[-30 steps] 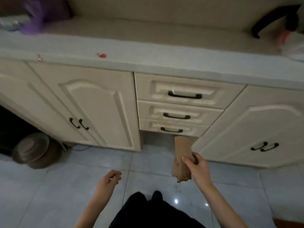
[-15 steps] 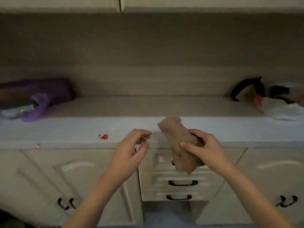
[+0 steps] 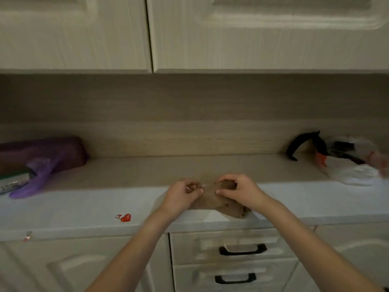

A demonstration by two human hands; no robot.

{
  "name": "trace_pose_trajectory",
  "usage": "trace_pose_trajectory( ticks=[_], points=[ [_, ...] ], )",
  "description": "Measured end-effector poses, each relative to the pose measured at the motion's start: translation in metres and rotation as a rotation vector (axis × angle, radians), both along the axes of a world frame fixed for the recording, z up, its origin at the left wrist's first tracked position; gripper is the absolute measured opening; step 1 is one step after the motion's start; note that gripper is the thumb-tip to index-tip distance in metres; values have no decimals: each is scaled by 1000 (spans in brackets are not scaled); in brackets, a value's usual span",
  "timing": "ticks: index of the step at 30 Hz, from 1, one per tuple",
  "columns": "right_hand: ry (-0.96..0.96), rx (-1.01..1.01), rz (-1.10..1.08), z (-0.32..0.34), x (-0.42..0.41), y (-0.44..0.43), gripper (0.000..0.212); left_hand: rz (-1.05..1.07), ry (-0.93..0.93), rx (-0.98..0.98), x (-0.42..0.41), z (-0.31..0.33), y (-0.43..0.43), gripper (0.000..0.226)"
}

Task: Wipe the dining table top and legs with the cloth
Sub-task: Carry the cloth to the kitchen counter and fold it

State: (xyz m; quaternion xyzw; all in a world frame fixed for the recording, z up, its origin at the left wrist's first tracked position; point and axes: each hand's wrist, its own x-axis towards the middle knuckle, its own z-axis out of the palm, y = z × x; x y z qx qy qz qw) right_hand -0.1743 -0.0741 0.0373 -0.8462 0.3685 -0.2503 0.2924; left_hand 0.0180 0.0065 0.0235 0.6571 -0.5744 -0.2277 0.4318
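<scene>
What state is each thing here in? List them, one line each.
cloth: bunched, gripped by both hands at the counter's front edge.
left hand: fingers curled, pinching the cloth's end.
right hand: fingers curled round the cloth.
upper doors: shut.
drawers: shut.
purple bag: crumpled, lying on the counter.
</scene>
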Motion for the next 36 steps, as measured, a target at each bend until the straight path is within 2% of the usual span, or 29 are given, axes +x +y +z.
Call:
trace_pose_trajectory(
  ticks=[3,8,10,12,15,16,18,20,24,28,30,33,36],
  points=[
    [-53,-133,-10,-6,-5,5,13,-5,24,-9,2,-6,1,12],
    [-121,-374,15,-13,-7,9,10,-4,111,142,5,-6,-7,42],
    [-167,-320,15,-10,-8,12,9,-50,174,173,5,-3,-8,38],
    [-183,-266,13,-8,-11,15,8,-98,235,151,2,2,-4,24],
    [-171,-179,-7,-2,-17,19,10,-167,363,24,0,5,6,12],
    [-159,-98,-25,1,-18,21,19,-189,370,-21,-1,6,9,13],
    [-112,90,-41,5,-18,20,42,-217,323,-89,-4,9,13,11],
    [-21,148,-4,10,-17,19,51,-243,274,-140,-7,13,16,8],
    [-71,186,145,28,-18,23,42,-311,181,-218,-9,23,24,13],
    [-33,33,152,41,-22,27,27,-306,101,-311,-16,37,36,26],
    [-87,3,151,43,-23,31,22,-269,83,-380,-18,42,40,26],
    [-190,88,275,43,-22,41,25,-263,66,-438,-22,48,46,25],
    [-221,115,279,40,-19,45,24,-285,-10,-439,-22,51,49,24]
  ],
)
